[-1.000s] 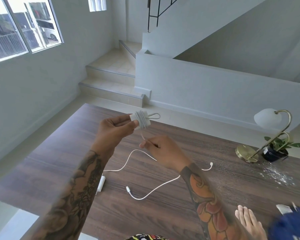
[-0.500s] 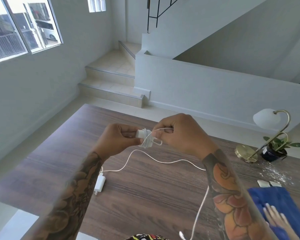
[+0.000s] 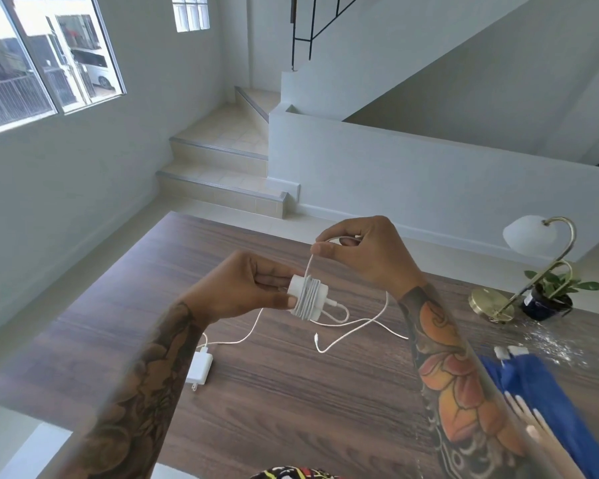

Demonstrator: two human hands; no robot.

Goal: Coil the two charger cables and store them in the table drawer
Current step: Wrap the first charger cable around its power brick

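Your left hand (image 3: 253, 288) pinches the small white plastic charger block (image 3: 308, 300), half wound with its thin white cable (image 3: 310, 271); your right hand (image 3: 360, 250) pinches the loose run above it. It looks light, floppy and a bit slick, so grip the block and keep tension. The second white charger (image 3: 199, 366) lies on the dark wood-grain surface (image 3: 325, 409), with stairs behind.

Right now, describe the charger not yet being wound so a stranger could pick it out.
On the dark wooden table, left of centre, below the left hand, lies a flat white rectangular charger brick. Unlike the white cable-wrapped charger gripped above, its cable trails loose.
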